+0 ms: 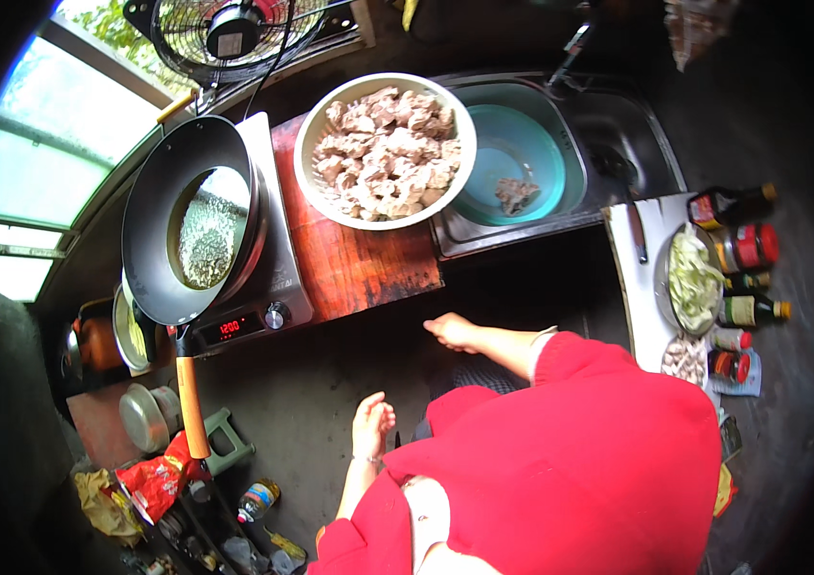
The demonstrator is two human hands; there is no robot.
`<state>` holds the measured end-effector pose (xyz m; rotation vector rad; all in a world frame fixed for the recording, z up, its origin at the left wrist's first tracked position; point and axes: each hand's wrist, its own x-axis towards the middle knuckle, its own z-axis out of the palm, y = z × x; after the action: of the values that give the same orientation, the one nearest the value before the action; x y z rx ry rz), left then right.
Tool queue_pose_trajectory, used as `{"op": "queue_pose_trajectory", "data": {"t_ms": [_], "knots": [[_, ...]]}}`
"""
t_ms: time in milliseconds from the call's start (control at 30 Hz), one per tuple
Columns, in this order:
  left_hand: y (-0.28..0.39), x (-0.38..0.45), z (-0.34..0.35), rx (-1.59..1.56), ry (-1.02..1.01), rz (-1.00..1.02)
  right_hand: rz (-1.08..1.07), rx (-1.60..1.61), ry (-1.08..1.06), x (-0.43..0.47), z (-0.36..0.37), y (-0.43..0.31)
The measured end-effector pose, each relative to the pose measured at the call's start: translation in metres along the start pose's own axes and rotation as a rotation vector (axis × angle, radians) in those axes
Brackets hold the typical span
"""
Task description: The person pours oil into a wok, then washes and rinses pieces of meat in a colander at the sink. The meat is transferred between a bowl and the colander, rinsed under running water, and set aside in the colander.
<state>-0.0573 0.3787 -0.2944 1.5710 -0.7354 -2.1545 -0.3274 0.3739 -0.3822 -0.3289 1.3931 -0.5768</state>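
Note:
My left hand [372, 425] hangs over the dark floor, empty, with its fingers loosely bent. My right hand [453, 332] is below the counter's front edge, with its fingers close together and nothing visible in it. A black wok [148, 223] with a wooden handle rests on an induction cooker [274, 237] whose display is lit. Bubbling oil [209, 237] lies in the wok. To its right, a white plastic colander [386, 224] full of meat pieces [389, 151] sits on a reddish wooden board [356, 269]. Neither hand touches these.
A teal basin [475, 154] with one meat piece stands in the steel sink [622, 129]. On a white board [644, 287] are a knife [638, 233], a bowl of cut cabbage [694, 280], garlic [685, 359] and several bottles. A green stool [228, 440] and oil bottle [259, 500] are lower left.

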Motion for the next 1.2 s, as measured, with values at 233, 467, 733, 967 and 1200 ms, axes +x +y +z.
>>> {"op": "queue_pose_trajectory", "data": {"t_ms": [233, 467, 733, 967, 1200], "knots": [[0.049, 0.058, 0.070, 0.092, -0.256, 0.153, -0.266, 0.587, 0.004, -0.129, -0.100, -0.064], [0.076, 0.094, 0.117, 0.181, -0.194, 0.049, -0.648, 0.845, 0.153, -0.134, -0.181, -0.110], [0.108, 0.095, 0.233, 0.210, -0.472, -0.018, -0.559, -0.113, 0.968, -0.020, -0.312, -0.147], [0.106, 0.170, 0.314, 0.323, -0.204, 0.118, -0.050, -1.186, 0.426, -0.002, -0.255, -0.138], [0.111, 0.217, 0.375, 0.480, 0.376, 0.080, -0.272, -0.775, 0.586, 0.019, -0.287, -0.148]]}}
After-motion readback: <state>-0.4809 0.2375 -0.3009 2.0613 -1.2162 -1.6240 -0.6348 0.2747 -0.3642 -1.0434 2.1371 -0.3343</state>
